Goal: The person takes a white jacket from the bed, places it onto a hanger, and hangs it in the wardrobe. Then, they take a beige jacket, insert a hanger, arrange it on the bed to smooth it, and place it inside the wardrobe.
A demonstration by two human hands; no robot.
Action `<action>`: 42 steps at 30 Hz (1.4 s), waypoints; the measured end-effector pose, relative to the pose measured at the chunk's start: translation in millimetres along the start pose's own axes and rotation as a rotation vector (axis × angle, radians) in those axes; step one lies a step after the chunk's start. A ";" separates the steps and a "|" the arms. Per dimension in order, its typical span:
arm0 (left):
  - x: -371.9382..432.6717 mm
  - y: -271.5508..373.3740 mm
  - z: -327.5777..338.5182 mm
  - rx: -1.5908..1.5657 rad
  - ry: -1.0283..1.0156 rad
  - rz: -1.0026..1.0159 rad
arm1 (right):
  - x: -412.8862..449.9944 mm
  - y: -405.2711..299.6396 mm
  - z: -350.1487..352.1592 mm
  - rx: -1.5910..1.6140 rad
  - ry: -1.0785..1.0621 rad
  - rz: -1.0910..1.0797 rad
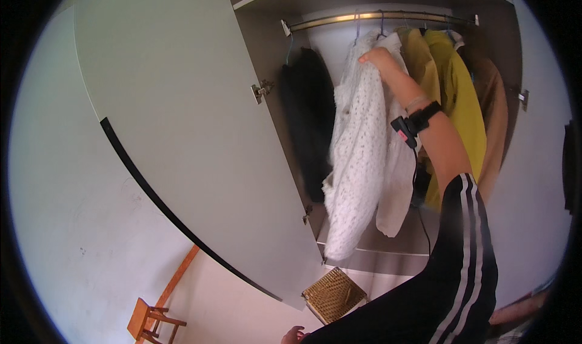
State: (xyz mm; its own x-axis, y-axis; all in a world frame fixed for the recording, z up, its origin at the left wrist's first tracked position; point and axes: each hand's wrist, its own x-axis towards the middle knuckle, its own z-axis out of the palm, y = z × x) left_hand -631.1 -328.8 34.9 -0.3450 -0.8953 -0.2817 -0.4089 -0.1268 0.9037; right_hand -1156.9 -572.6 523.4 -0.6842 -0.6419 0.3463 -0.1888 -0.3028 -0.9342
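Note:
My right hand (380, 59) reaches up into an open wardrobe, its fingers closed on the upper part of a fluffy white, dark-speckled garment (359, 148). This garment hangs on a dark hanger (358, 23) from the metal clothes rail (363, 17). Just right of it, partly behind my forearm, is a pale plain garment (394, 203). A black device is strapped to my forearm (416, 123), and a thin cable trails down from it. At the bottom edge only part of my left hand (294, 336) shows, low and away from the clothes; its grip is not clear.
A black garment (309, 121) hangs at the left of the rail. Tan, yellow (454, 85) and brown garments hang to the right. The wardrobe door (182, 94) stands open on the left. Below are a woven stool (335, 294) and a small wooden stool (152, 319).

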 end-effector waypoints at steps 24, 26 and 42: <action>36.5 88.2 132.7 0.374 0.326 -0.163 | 241.3 118.4 6.0 0.251 -0.176 -0.155; 42.2 83.5 123.4 0.418 0.276 -0.167 | 235.8 114.9 -4.0 0.056 -0.054 -0.291; -28.0 50.4 78.2 0.516 0.369 -0.287 | -317.1 218.8 79.9 -0.255 -1.459 -1.046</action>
State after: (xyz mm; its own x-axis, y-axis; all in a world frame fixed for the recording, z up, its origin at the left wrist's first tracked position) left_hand -708.1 -276.7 63.1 0.1090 -0.9549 -0.2763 -0.8217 -0.2429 0.5155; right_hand -925.0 -491.6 216.1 0.8480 -0.3555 0.3931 -0.2759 -0.9294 -0.2453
